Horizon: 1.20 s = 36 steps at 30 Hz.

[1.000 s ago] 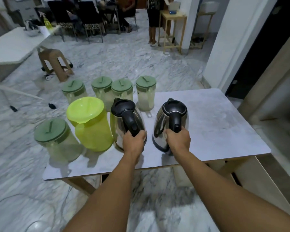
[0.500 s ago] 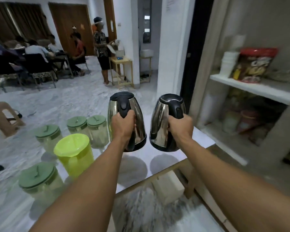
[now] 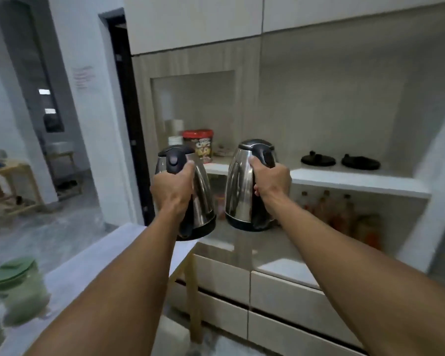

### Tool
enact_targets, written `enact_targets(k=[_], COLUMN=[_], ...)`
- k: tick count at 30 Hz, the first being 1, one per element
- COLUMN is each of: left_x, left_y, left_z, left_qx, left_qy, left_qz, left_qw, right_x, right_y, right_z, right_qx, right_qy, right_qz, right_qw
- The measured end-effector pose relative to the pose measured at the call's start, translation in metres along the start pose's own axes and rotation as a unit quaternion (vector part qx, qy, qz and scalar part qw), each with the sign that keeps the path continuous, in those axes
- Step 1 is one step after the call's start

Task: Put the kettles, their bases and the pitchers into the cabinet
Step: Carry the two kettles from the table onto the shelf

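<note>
While both bare arms reach forward toward the cabinet [image 3: 319, 98], each grip is clenched round a kettle handle: the left grip [image 3: 174, 187] grasps the black handle of the left kettle [image 3: 203, 199], and the right grip [image 3: 270, 183] grasps the handle of the right kettle [image 3: 239, 191]. Both kettles are stainless steel with black lids and black bottom rings. They are held clear of the bench [image 3: 88, 273], side by side but apart, in front of the cabinet's open niche. The left kettle leans slightly and the right one is nearly upright. Whether the right kettle's bottom touches the cabinet's lower ledge [image 3: 275, 250] cannot be told. On the white shelf [image 3: 357, 179] to the right of the kettles lie two round black kettle bases, the nearer base [image 3: 318, 159] and the farther base [image 3: 360, 161], close together without touching. At the shelf's left end stands a red-lidded cereal tub [image 3: 198, 145], with a white container [image 3: 175, 124] behind it. Below the shelf a row of blurred bottles [image 3: 326, 206] stands at the back of the lower space, and pale drawers [image 3: 280, 291] sit under the ledge. At the lower left, a green-lidded pitcher [image 3: 16, 273] stands on the bench, heavily blurred. Farther left, a light wooden stand [image 3: 10, 181] is on the floor.
</note>
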<state>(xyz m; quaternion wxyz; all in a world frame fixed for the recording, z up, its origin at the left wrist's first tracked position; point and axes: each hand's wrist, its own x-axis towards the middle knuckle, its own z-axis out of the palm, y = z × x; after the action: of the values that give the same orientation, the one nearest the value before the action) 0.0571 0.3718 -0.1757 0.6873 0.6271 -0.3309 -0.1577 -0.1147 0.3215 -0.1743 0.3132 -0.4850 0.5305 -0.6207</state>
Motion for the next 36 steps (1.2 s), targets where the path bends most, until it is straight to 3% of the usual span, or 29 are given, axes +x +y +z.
enact_targets(k=[4,9,17,26,36], left_x=[-0.021,-0.052,-0.058,-0.025,0.060], left_y=[0.023,0.051,0.084,0.085,0.052], left_z=[0.080,0.176,0.331,0.470,0.611], left_qx=[0.023,0.001,-0.037,-0.014,-0.023], left_qy=[-0.085,-0.137,-0.161,-0.163,-0.215], left_qz=[0.017,0.038,0.068,0.073,0.073], left_qw=[0.996,0.990,0.984,0.984,0.974], right_x=[0.039,0.096,0.221,0.353,0.503], right_y=[0.002,0.005,0.008,0.044,0.097], right_z=[-0.072,-0.148,-0.222,-0.239,-0.199], right_qx=[-0.068,-0.077,-0.092,-0.095,-0.095], right_qy=[0.076,0.145,0.198,0.213,0.230], right_qz=[-0.025,-0.041,-0.091,-0.069,-0.038], right_qw=[0.994,0.986,0.972,0.970,0.968])
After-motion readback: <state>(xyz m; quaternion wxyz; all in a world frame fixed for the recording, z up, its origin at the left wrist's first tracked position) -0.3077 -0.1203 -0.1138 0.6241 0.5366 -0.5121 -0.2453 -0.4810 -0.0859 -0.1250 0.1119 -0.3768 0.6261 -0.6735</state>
